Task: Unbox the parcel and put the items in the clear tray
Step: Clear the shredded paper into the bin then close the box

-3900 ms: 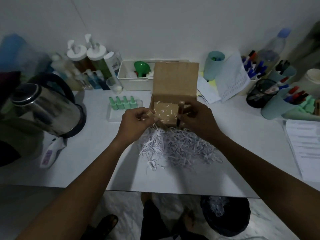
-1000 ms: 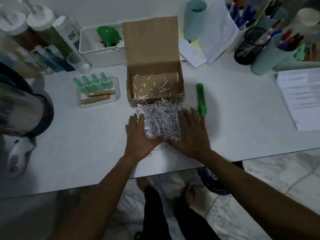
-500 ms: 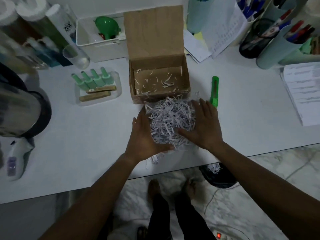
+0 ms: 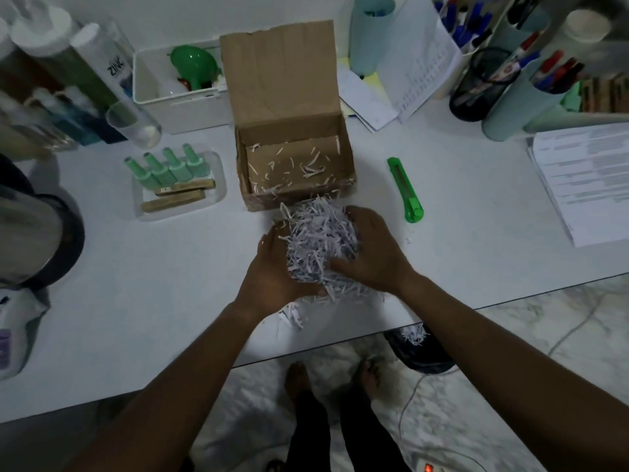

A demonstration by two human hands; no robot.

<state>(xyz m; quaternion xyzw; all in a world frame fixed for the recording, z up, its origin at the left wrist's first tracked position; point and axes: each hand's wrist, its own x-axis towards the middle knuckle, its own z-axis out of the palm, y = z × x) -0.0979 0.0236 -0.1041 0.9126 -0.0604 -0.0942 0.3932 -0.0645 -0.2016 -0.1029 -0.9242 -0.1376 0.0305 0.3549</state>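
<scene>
Both hands at frame centre, cupped round a wad of shredded paper just in front of the cardboard box. Left hand fingers curl in from the left side and grasp the wad; right hand fingers curl over its top right. Box open, flap up, only stray shreds on its floor. Clear tray sits left of the box, holding four green bottles and two brown bars. Green box cutter lies on the surface right of the box. A few shreds lie at the near edge of the surface.
</scene>
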